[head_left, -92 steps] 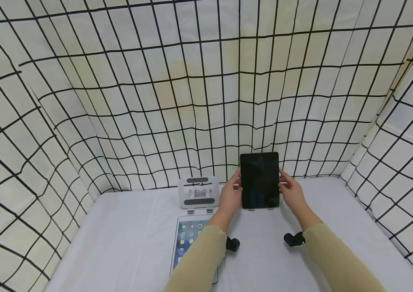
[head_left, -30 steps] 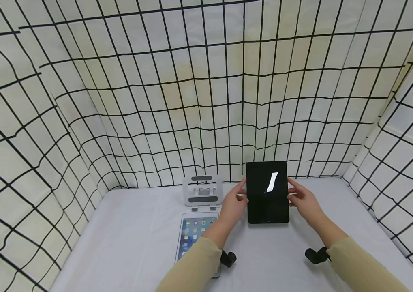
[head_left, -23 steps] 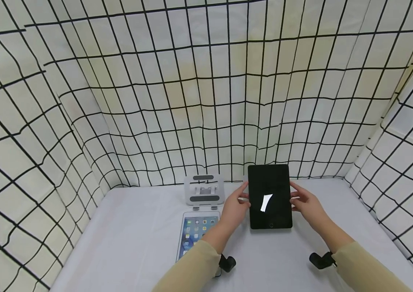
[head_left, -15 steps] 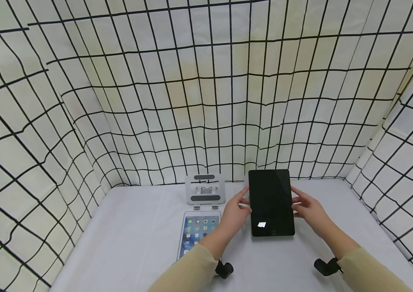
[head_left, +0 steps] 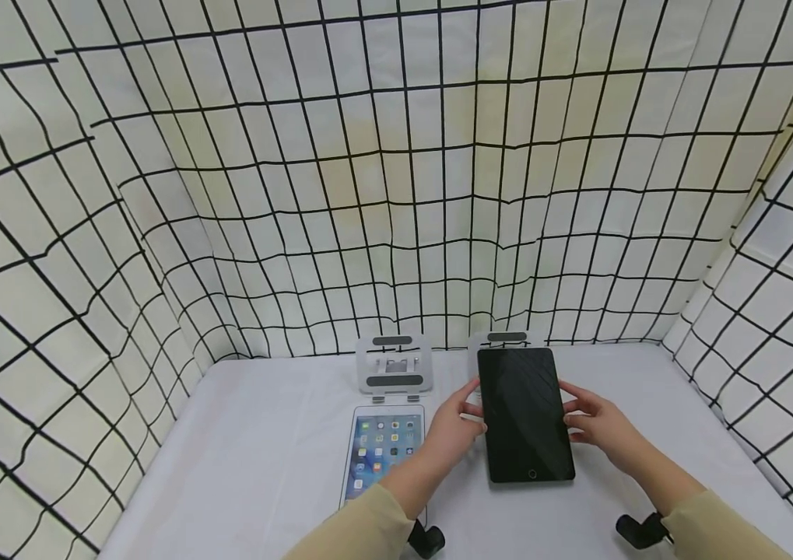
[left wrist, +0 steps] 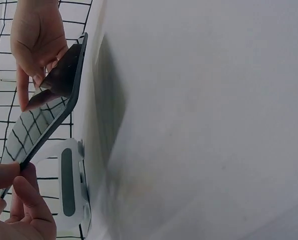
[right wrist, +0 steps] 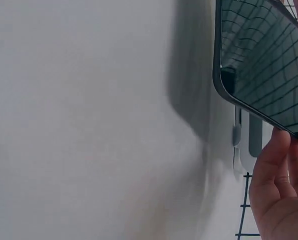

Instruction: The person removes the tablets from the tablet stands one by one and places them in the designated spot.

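Note:
A black tablet (head_left: 525, 414) with a dark screen hangs above the table, tilted, its lower edge toward me. My left hand (head_left: 454, 430) pinches its left edge between thumb and fingers. On the opposite edge, my right hand (head_left: 599, 428) pinches it too. In the left wrist view, the left hand (left wrist: 26, 207) grips the tablet's rim, with a shadow on the cloth beneath. The right wrist view has my right hand (right wrist: 284, 187) holding the rim near the bottom right. Behind the tablet, a white tablet stand (head_left: 478, 350) with a grey pad is partly hidden.
A second white stand (head_left: 394, 364) with grey pads stands at the back left. In front of it a white tablet (head_left: 384, 443) lies with its screen lit, partly under my left forearm. White cloth covers the table (head_left: 256, 451); grid-patterned curtains (head_left: 431, 179) enclose it.
Both hands have brought the black tablet off the right stand, toward me and lower, tipping it flatter. The stand's upper pad has come into sight. The white tablet has stayed in place.

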### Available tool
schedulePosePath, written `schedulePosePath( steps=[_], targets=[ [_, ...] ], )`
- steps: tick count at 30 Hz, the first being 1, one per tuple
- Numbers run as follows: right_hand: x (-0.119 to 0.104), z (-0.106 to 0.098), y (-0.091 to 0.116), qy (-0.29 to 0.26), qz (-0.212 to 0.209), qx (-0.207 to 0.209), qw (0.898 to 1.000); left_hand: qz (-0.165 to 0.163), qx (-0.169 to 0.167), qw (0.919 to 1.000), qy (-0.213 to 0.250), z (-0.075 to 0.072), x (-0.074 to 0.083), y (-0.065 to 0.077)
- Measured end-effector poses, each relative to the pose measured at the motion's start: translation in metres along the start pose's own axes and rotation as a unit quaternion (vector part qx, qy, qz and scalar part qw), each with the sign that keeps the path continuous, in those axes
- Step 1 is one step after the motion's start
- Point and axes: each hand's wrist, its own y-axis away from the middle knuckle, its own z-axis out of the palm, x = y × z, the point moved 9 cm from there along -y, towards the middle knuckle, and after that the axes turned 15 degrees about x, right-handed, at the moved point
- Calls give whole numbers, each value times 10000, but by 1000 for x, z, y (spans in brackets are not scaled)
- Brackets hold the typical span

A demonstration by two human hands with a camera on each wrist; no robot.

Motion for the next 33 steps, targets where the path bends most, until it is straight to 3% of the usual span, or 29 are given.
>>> schedulePosePath(
  steps=[10,20,33],
  targets=[
    [13,1,11,89,299,-177,9994,-156,-92,9998,-66,2,-8,12],
    [29,4,16,108,621,-260,9977,-557,-339,9979,-15,9,-28,18],
    [38,6,21,503,909,-146,9945,-727,-468,9938,-702,11,-35,28]
  ],
)
